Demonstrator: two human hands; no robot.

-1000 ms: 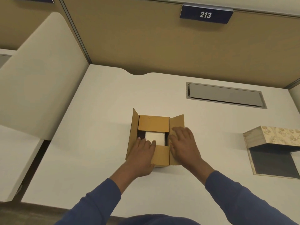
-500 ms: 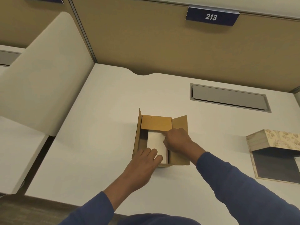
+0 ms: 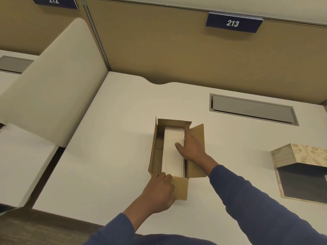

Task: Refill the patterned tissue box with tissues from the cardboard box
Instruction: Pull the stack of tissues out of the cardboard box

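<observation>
A brown cardboard box (image 3: 155, 156) lies in the middle of the white desk with all its flaps folded out. A long white stack of tissues (image 3: 172, 154) fills it. My right hand (image 3: 192, 147) reaches into the box, thumb on top of the stack and fingers down its right side. My left hand (image 3: 159, 190) presses the near flap (image 3: 181, 187) flat at the box's front end. The patterned tissue box (image 3: 307, 154) stands at the far right, tipped up, its dark open underside (image 3: 304, 181) facing me.
A grey cable hatch (image 3: 253, 108) is set into the desk behind the box. A tan partition wall with a sign "213" (image 3: 233, 23) closes the back. A cream divider panel (image 3: 51, 82) stands at the left. The desk's front edge runs just below my left hand.
The far and near flaps have been folded back, baring the full tissue stack. My right hand went from the flap onto the stack. My left hand slid to the near flap.
</observation>
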